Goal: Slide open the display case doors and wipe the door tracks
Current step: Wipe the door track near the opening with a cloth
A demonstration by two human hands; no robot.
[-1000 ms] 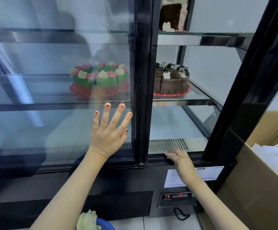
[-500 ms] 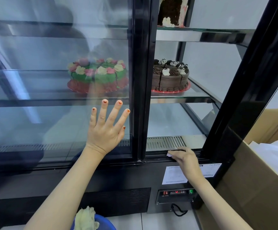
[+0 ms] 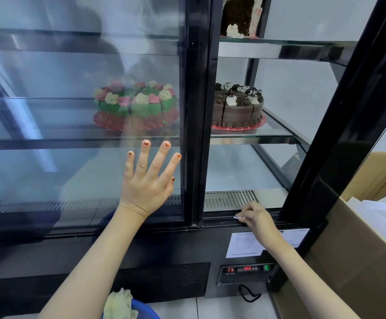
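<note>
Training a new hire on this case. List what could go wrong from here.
1. The left hand lies flat on the slid-open glass door; if the door rolls right, it could pinch the right hand wiping the bottom track.
2. The white scrap in the right hand's grip is small and may snag in the groove.
3. The chocolate cake sits uncovered in the opening.

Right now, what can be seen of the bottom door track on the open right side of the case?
The bottom door track is a black strip of parallel grooves running along the case's lower edge, below the slotted metal grille and above the white label. It lies exposed where the glass door has been slid left. The right hand rests on it, fingers pinching a small white scrap against a groove. Its right end meets the black frame post.
</note>
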